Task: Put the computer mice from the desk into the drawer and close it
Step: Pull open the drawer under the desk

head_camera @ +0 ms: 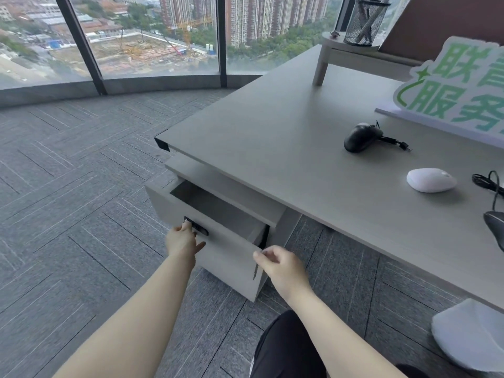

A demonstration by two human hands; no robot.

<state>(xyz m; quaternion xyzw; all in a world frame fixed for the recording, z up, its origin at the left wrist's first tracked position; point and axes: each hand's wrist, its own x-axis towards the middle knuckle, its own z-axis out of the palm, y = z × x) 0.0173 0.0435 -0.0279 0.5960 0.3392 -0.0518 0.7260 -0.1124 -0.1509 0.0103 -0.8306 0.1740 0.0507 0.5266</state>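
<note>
The top drawer (218,205) of a grey cabinet under the desk stands pulled open and looks empty inside. My left hand (181,240) grips the black handle (196,226) on the drawer front. My right hand (281,264) hovers by the drawer's right corner, fingers loosely curled, holding nothing. On the grey desk (272,137) lie a black wired mouse (358,137), a white mouse (431,180) nearer me, and a third dark mouse (495,227) cut off by the right edge, its cable looped above it.
A green-and-white sign (458,88) stands at the desk's back right. A small riser holds a mesh pen cup (364,20). A white object (466,336) sits low at the right. Grey carpet (81,200) spreads to the left, windows beyond.
</note>
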